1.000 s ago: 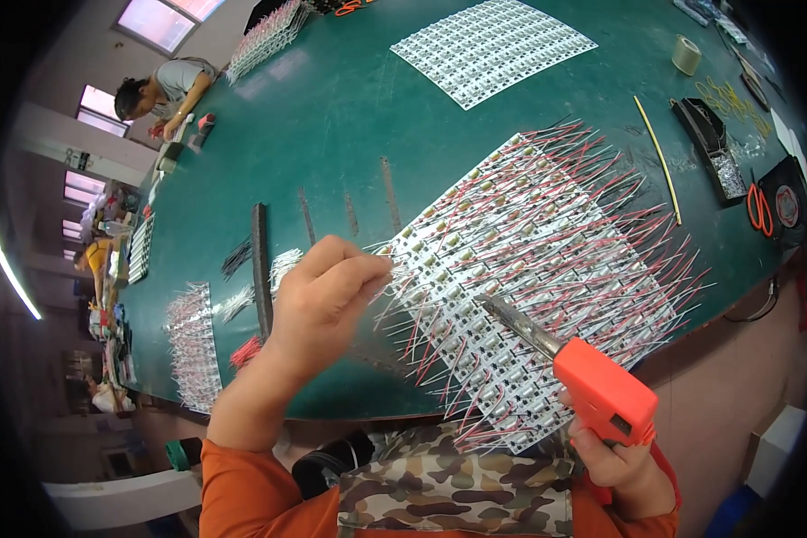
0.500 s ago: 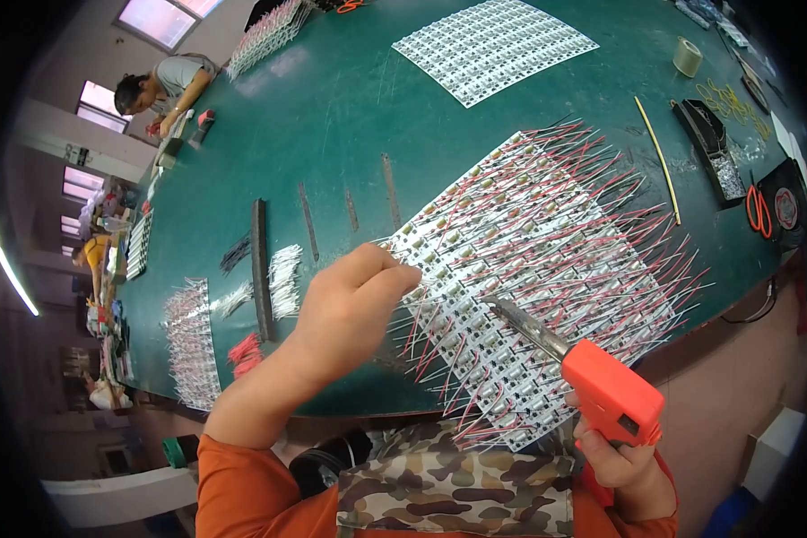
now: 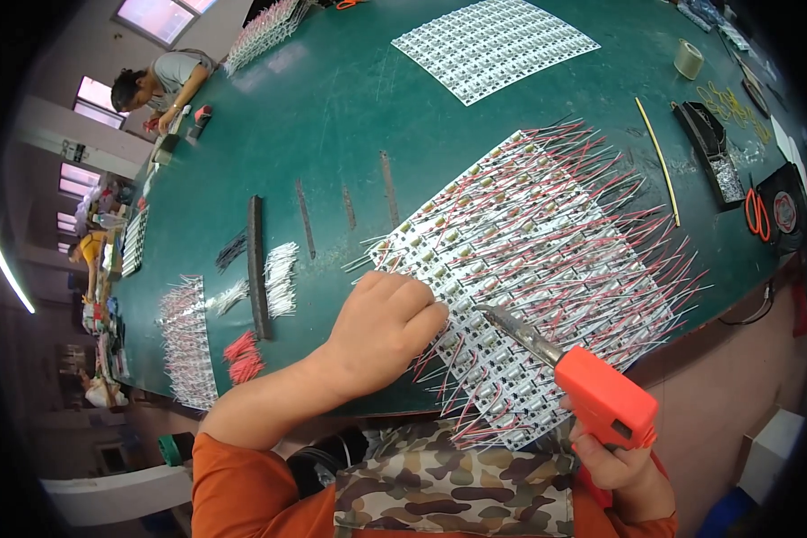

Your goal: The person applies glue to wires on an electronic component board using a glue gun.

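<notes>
Head view. Left hand (image 3: 381, 327) curled loosely, fingertips pressing the near-left edge of the white circuit-board panel (image 3: 529, 269); whether it pinches a wire, cannot tell. Right hand (image 3: 619, 462) wrapped around the orange pistol-grip soldering gun (image 3: 601, 399), metal tip slanting up-left, meeting the panel just right of the left hand's knuckles. Panel stretches away to the upper right, bristling with thin red and white leads (image 3: 637, 224), on the matte green counter (image 3: 332, 117).
</notes>
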Demonstrator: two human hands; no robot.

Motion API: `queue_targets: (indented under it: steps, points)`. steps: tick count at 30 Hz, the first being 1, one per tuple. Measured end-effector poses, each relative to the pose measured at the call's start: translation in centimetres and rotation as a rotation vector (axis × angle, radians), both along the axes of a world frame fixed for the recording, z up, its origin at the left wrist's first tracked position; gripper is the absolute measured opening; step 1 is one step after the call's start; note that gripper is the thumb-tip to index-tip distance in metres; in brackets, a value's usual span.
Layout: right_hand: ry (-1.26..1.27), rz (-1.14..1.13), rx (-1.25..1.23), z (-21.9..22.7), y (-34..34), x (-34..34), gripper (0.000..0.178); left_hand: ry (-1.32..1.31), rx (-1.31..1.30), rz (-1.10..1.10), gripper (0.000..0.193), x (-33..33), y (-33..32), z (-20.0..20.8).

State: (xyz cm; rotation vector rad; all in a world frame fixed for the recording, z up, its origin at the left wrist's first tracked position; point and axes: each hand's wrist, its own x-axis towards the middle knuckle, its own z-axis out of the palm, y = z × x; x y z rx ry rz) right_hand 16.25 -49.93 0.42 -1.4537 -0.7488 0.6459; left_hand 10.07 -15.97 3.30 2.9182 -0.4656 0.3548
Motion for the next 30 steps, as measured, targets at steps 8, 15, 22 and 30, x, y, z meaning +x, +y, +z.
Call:
queue_targets:
  steps: [8,15,22,30]
  points:
    - [0.113,0.036,-0.064,0.4,0.5,-0.1,0.054,-0.043,0.081,-0.037,0.015,-0.1,0.2,-0.4]
    - [-0.283,0.038,0.068,-0.5,2.3,0.5,0.065,-0.043,0.065,-0.061,0.015,0.1,0.2,-0.6]
    - [-0.303,0.035,0.048,-1.5,2.3,-0.2,0.065,0.051,0.085,-0.049,0.021,-0.2,0.2,-0.3]
    - [-0.29,0.037,0.019,-0.4,2.7,0.1,0.063,0.051,0.087,-0.053,0.021,0.0,0.0,-0.3]
